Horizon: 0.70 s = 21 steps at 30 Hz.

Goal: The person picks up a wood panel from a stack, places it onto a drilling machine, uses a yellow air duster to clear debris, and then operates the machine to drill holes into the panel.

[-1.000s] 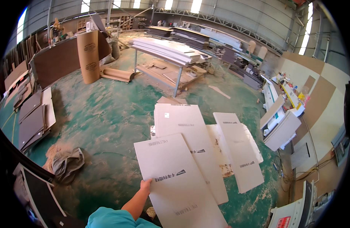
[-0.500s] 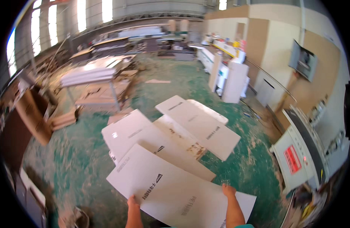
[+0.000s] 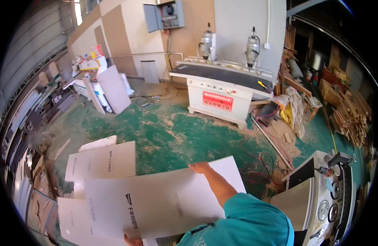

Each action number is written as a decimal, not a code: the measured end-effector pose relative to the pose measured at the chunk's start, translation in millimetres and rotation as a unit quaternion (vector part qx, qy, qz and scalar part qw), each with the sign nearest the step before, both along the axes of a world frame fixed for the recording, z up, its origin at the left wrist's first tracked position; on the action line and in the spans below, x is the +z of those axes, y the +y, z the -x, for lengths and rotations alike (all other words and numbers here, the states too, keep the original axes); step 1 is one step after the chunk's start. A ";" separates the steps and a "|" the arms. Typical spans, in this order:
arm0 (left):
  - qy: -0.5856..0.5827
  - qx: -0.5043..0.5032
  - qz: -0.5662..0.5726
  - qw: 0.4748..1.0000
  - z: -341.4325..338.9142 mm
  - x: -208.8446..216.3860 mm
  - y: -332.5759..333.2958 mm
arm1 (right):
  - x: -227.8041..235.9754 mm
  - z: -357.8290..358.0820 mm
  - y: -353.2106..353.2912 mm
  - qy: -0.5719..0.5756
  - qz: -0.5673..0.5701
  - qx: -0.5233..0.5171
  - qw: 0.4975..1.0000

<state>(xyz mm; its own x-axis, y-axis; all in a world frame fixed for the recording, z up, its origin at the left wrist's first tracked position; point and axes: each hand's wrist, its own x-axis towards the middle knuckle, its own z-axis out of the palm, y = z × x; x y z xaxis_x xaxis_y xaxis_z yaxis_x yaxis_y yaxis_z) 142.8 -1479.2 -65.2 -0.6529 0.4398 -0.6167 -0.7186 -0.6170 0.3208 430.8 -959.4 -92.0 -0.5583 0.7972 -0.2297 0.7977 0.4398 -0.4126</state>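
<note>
A large white board with printed dark lettering point(image 3: 156, 201) is held up in front of me, lying at a slant. My right hand point(image 3: 200, 167) grips its far edge toward the right end, the arm in a teal sleeve reaching across. At the near edge, my left hand point(image 3: 132, 241) holds on from below; only its fingers and part of the hand show at the lower rim. Beyond the held board's left end, another white board point(image 3: 102, 163) rests over a stack on the floor. A further white board point(image 3: 70, 223) lies partly hidden beneath the held one.
A two-headed drilling machine point(image 3: 217, 88) with a red label stands ahead. At the lower right is a white machine with dials point(image 3: 320, 205). Red hoses point(image 3: 264, 166) and a long pipe point(image 3: 271, 141) lie on the dusty green floor point(image 3: 172, 137). Scrap wood point(image 3: 351, 119) is piled at the right.
The view has swung to the right, bringing the drilling machine to the middle. The board has come along in both hands, away from the other boards, which now appear at the left.
</note>
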 end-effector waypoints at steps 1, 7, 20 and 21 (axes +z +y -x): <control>0.012 -0.003 0.026 1.000 -8.5 -5.9 13.4 | 16.6 -17.0 13.8 0.000 0.035 0.005 0.999; 0.074 -0.126 0.029 0.989 -58.5 -42.1 125.6 | 53.9 -131.7 110.9 -0.018 0.002 -0.024 1.000; 0.125 -0.291 -0.020 0.948 -51.3 -101.2 525.2 | 3.9 -320.7 283.2 -0.019 -0.018 -0.257 0.966; 0.115 -0.318 -0.064 0.939 -41.2 -109.2 561.4 | 4.4 -329.3 298.1 -0.029 -0.008 -0.287 0.957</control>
